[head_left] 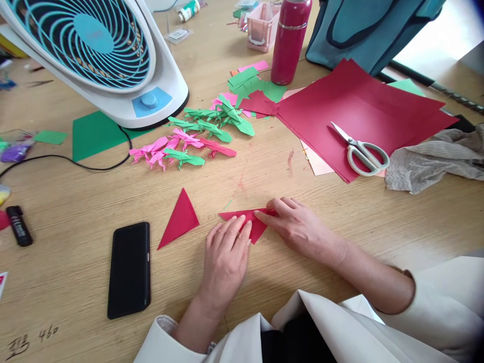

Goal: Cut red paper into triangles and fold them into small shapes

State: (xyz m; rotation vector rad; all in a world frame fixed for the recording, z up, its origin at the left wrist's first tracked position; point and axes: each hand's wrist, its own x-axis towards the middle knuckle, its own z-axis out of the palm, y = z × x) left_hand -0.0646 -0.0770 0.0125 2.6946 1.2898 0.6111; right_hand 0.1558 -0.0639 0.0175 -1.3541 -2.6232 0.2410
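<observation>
Light wood-grain surface [91, 201] | crimson folded-paper piece [258, 233] directly under left hand's [226, 257] flattened, slightly spread fingers; right hand's [298, 227] fingers pinch its right end | for a crisp crease: match edges first, then press evenly outward

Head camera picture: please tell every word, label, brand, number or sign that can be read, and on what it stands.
"460": handwritten on the table, after characters I cannot read surely.
Black marker: white lettering, too blurred.
Fan: faint reddish mark on its hub, unreadable.
White-and-green container, small packet: print too small.
</observation>
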